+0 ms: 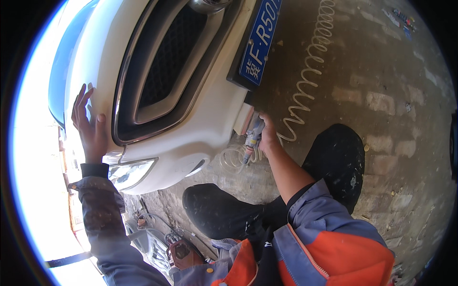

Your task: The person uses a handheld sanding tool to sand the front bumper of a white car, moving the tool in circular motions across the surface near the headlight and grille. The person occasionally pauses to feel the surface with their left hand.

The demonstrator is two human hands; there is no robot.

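Observation:
My left hand (pixel 89 125) rests with spread fingers on or just above the hood edge of a white car, beside its dark grille (pixel 171 57); it holds nothing. My right hand (pixel 269 132) grips a pneumatic sander (pixel 254 130) low at the car's white front bumper (pixel 200 121). The sander's pad lies against the bumper's lower edge, below the blue licence plate (pixel 259 43); the pad's face is hidden. A clear coiled air hose (pixel 304 82) runs over the floor near the tool, with more loops (pixel 232 161) beside its rear end.
The headlight (pixel 132 173) sits at the bumper's corner. My knees (pixel 336 161) are bent close to the hose. A red tool or case (pixel 184 254), cables and a silvery part (pixel 154 246) lie on the ground at the lower left. Small items (pixel 404 19) lie on the worn brick floor (pixel 383 103).

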